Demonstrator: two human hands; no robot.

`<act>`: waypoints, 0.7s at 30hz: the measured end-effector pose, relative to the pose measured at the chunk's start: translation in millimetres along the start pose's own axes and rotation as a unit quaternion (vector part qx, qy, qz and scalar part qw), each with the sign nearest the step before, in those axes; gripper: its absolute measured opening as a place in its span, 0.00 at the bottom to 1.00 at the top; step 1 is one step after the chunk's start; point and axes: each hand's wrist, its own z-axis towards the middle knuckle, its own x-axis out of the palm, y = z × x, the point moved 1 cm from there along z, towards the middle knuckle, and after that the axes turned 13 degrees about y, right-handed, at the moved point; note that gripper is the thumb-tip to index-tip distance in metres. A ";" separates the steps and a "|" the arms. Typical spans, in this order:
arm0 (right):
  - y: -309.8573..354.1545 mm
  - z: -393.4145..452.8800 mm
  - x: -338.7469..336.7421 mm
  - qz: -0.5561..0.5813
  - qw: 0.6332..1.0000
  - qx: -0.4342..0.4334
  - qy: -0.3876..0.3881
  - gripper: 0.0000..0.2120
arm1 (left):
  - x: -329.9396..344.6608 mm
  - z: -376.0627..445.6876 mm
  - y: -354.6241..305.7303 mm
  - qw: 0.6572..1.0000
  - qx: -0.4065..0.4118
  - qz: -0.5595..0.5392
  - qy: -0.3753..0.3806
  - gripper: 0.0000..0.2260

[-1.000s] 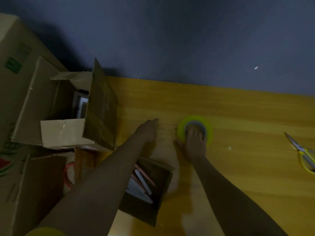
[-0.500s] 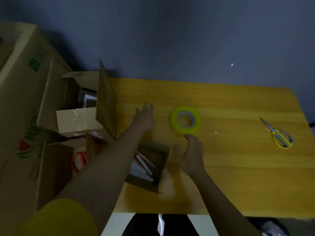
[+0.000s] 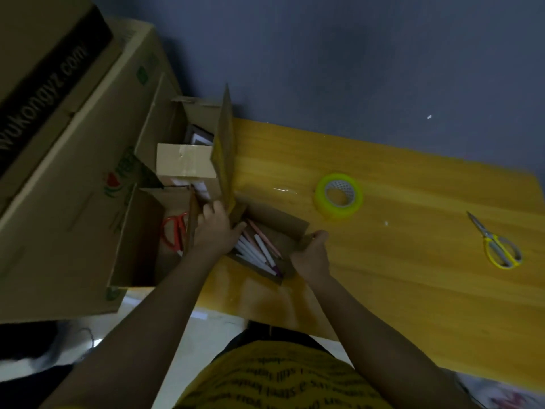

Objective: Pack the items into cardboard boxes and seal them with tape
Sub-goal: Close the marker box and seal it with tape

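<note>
A small open cardboard box point(image 3: 283, 221) with several pens point(image 3: 259, 250) inside sits near the front left of the yellow table point(image 3: 413, 261). My left hand point(image 3: 215, 231) grips the box's left flap. My right hand point(image 3: 312, 255) holds its right side flap. A roll of yellow-green tape point(image 3: 339, 199) lies flat on the table behind the box, apart from both hands.
Yellow-handled scissors point(image 3: 495, 246) lie at the table's right. Left of the table stand open cardboard boxes: one point(image 3: 182, 163) with a framed item, one point(image 3: 138, 246) holding red scissors point(image 3: 174, 234). A large printed carton point(image 3: 59, 172) fills the far left.
Both hands left the tape roll and table top and came back to the pen box, taking hold of its flaps. The camera pulled back and tilted down.
</note>
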 end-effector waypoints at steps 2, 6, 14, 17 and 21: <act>-1.9 0.4 -13.6 -0.011 1.000 -0.012 -0.017 0.26 | 9.1 -3.3 1.6 0.998 -0.002 -0.044 0.043 0.30; -17.0 5.2 -54.3 -0.048 0.998 0.011 -0.031 0.25 | 34.8 -13.9 -12.6 0.983 0.001 -0.136 0.123 0.31; -14.5 -8.8 -77.7 -0.226 0.964 -0.098 -0.104 0.29 | 70.8 -22.7 -26.8 0.980 0.029 -0.139 0.141 0.26; 7.9 -23.4 -47.1 -0.227 0.943 -0.225 -0.090 0.22 | 65.2 -22.4 -22.3 0.979 0.031 -0.153 0.133 0.22; 26.9 -9.4 10.8 -0.115 0.976 -0.118 0.140 0.20 | 44.8 -19.8 -21.2 0.990 0.125 -0.014 0.069 0.21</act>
